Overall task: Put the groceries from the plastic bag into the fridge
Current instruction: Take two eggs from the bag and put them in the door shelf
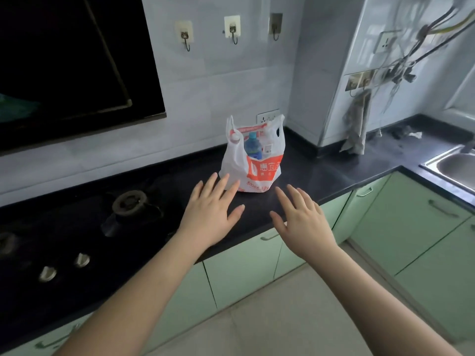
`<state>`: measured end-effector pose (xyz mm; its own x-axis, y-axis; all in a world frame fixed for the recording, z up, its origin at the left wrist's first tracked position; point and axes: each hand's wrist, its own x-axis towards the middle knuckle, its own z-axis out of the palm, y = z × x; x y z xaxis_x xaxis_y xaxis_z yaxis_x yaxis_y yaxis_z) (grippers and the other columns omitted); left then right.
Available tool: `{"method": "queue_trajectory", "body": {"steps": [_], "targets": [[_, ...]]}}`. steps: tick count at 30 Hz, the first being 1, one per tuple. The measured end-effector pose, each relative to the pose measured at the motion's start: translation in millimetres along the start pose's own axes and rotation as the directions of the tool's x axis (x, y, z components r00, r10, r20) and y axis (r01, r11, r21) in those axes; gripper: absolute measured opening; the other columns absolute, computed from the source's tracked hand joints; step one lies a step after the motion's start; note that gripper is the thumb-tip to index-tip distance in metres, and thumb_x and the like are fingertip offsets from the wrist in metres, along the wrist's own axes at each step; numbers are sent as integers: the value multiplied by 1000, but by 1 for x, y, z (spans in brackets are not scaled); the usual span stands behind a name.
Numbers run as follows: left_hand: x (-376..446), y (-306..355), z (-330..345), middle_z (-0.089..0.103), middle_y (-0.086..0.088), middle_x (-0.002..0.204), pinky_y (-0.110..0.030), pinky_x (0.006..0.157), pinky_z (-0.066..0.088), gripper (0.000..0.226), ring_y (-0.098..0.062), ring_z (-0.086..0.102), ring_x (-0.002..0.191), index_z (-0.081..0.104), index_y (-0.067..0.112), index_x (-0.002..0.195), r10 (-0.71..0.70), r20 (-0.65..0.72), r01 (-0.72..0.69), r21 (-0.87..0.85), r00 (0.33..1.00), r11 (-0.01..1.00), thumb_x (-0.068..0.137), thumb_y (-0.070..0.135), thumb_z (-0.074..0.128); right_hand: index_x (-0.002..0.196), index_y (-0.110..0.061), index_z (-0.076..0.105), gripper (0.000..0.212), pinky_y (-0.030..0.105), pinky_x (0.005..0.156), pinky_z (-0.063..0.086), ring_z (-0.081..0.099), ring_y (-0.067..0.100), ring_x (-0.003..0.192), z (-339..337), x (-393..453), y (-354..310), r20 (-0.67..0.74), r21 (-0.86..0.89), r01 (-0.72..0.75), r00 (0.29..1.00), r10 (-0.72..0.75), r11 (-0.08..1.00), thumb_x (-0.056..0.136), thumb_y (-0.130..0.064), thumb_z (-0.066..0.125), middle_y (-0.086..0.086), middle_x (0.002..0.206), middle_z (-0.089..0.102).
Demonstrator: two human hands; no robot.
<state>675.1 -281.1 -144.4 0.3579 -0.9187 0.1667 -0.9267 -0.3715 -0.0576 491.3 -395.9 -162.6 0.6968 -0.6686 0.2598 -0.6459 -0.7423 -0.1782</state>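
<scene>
My left fingers [218, 186] are spread flat, tips just short of the bag [250, 160]; my right fingers [293, 199] are spread too, empty, near its front corner. Both the left hand [209, 214] and right hand [304, 224] hover over the counter [334, 173]. The bag stands upright by the wall, handles up, a bottle [252, 147] showing at its open mouth. I'd part the handles with both hands and lift items out upright, keeping the bag from tipping. I can't see the fridge.

Thin plastic bag [253, 160]; glossy dark countertop [321, 173]; steel sink [455, 165].
</scene>
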Motion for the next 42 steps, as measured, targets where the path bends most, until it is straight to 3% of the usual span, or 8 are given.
{"method": "queue_trajectory", "body": {"steps": [7, 17, 22, 27, 31, 34, 42], "targets": [[73, 25, 21, 1, 0, 165, -44, 120, -1, 65, -22, -4, 151, 2, 30, 155, 20, 28, -20, -8, 999, 1000, 100, 58, 19, 150, -20, 33, 61, 44, 114, 28, 31, 30, 143, 12, 49, 46, 2, 28, 19, 1000, -19, 999, 97, -48, 43, 8, 153, 37], [160, 50, 26, 4, 0, 165, -44, 121, 1, 66, -21, -5, 151, 8, 29, 155, -79, 77, 78, 13, 994, 997, 98, 60, 19, 153, -23, 21, 61, 36, 118, 12, 18, 24, 148, 17, 131, 112, 67, 74, 157, 985, -162, 985, 99, -51, 32, 4, 160, 24], [187, 39, 26, 0, 1, 165, -43, 121, 0, 64, -20, -7, 151, 6, 30, 155, -155, 65, 155, 8, 986, 988, 99, 57, 20, 153, -26, 19, 63, 41, 119, 19, 19, 25, 147, 32, 163, 121, 116, 100, 176, 975, -187, 979, 97, -55, 25, 4, 159, 25], [211, 22, 38, -2, 1, 165, -43, 120, 0, 64, -20, -6, 151, 9, 30, 156, -155, 58, 154, 18, 986, 988, 99, 56, 21, 151, -24, 26, 60, 41, 117, 21, 23, 26, 146, 43, 198, 119, 100, 123, 182, 976, -194, 976, 98, -52, 34, 5, 158, 29], [233, 13, 57, -2, -1, 165, -40, 120, 0, 62, -19, -5, 151, 8, 28, 156, -134, 37, 135, -19, 990, 991, 101, 52, 26, 154, -21, 16, 64, 34, 118, 11, 12, 21, 149, 52, 229, 108, 135, 158, 171, 972, -193, 973, 100, -51, 32, 3, 162, 17], [251, 12, 75, -3, -3, 165, -42, 122, 2, 61, -20, -8, 151, 6, 27, 156, -89, 73, 93, -63, 993, 994, 103, 48, 27, 153, -17, 15, 66, 32, 118, 12, 9, 19, 149, 58, 254, 101, 159, 184, 170, 967, -200, 968, 99, -47, 39, 2, 162, 14], [290, -18, 79, 24, -9, 161, -43, 121, 14, 59, -25, 17, 149, 25, 16, 153, -133, -101, 122, -106, 986, 987, 100, 39, 35, 153, -10, 14, 69, 36, 120, 15, 8, 21, 149, 78, 317, 83, 189, 228, 131, 966, -176, 965, 97, -34, 46, 7, 161, 14]]}}
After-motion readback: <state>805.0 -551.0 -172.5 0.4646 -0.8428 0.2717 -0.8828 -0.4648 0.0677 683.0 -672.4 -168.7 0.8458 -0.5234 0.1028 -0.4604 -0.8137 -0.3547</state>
